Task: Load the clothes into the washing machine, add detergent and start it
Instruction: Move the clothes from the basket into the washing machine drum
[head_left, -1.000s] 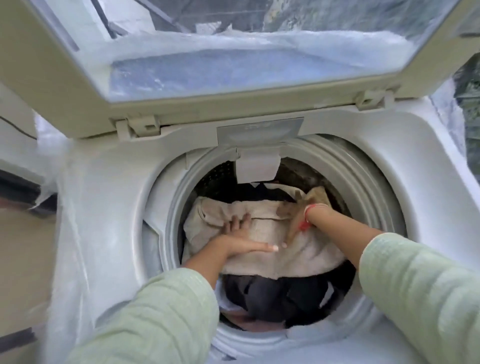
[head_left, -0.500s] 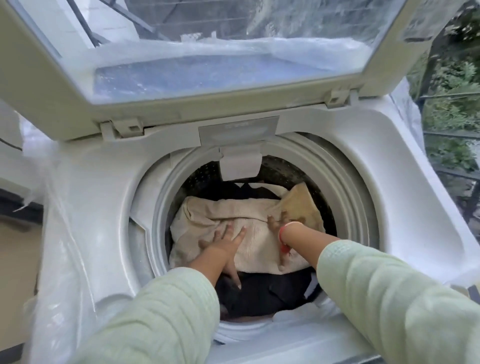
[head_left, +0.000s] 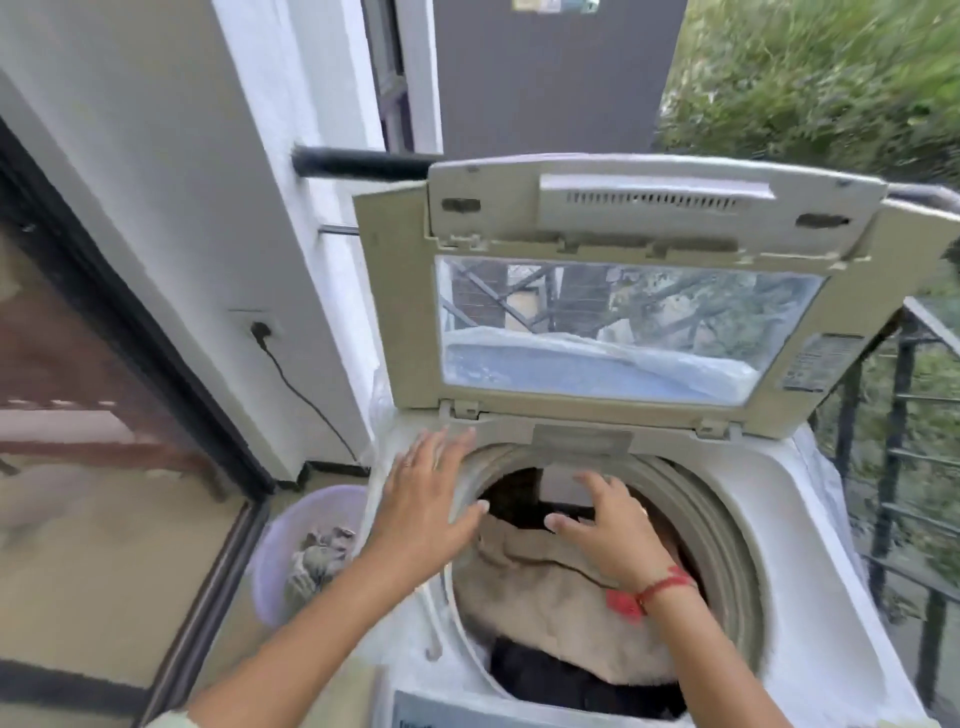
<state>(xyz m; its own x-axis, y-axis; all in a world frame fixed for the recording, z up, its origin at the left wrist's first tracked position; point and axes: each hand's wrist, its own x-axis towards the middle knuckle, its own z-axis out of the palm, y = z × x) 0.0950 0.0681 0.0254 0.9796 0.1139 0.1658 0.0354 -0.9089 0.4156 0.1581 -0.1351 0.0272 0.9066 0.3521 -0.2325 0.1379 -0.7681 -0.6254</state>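
Observation:
The white top-loading washing machine (head_left: 810, 525) stands with its folding lid (head_left: 613, 291) raised upright. Inside the drum a beige cloth (head_left: 550, 597) lies over dark clothes (head_left: 566, 680). My left hand (head_left: 426, 499) hovers over the drum's left rim with fingers spread and nothing in it. My right hand (head_left: 608, 525), a red thread on its wrist, is above the drum opening, fingers loosely spread, clear of the laundry. No detergent is in view.
A lilac basket (head_left: 291, 540) holding some clothes sits on the floor left of the machine. A power cord (head_left: 296, 384) runs down the white wall. A black railing (head_left: 898, 467) stands at the right, a dark-framed glass door (head_left: 104, 364) at the left.
Both hands have lifted off the beige cloth and come up out of the drum. The view has pulled back and up, showing the whole lid, the wall and the basket.

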